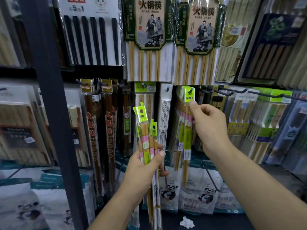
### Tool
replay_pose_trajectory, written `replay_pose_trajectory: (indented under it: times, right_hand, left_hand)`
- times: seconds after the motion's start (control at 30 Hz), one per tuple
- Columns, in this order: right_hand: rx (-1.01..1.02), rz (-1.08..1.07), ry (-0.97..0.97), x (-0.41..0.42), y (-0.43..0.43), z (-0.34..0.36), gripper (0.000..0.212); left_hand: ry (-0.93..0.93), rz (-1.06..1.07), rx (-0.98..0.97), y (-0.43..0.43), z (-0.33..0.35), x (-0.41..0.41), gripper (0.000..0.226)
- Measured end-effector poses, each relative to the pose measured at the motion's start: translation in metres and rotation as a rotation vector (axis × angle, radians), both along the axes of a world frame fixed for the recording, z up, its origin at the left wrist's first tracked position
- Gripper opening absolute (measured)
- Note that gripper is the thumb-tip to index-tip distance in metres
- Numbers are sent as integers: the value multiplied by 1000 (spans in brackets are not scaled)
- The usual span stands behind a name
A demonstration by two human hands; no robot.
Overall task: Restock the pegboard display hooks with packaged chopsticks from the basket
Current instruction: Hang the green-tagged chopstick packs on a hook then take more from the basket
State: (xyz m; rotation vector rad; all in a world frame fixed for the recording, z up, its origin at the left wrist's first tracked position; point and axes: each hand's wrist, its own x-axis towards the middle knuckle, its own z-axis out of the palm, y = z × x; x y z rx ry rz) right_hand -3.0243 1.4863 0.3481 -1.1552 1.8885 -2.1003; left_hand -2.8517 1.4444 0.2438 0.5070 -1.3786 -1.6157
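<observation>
My left hand (142, 168) grips a small bunch of green-and-pink packaged chopsticks (147, 138), held upright in front of the display. My right hand (207, 123) pinches the top of a matching green-labelled pack (186, 130) that hangs on a dark hook (191, 90) with other packs of the same kind behind it. The header card of that pack sits on the hook. The basket is not in view.
Neighbouring hooks carry dark red chopstick packs (108, 130), a white pack (164, 113) and bamboo sets (147, 39) above. A bare hook (229, 92) juts out at the right. A dark shelf post (53, 113) stands left. Panda-printed bags (206, 196) lie below.
</observation>
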Motion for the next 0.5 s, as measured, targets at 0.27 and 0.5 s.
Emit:
replay_pose_trajectory:
  times: [0.27,0.5]
  right_hand:
    - [117,185,151,30,23,-24,11]
    - [215,358,212,43,24,-31,15]
  left_hand:
    - [-48,-16,-43,2,1,-1,19]
    - [-50,-31,-98,2,-1,-2,41]
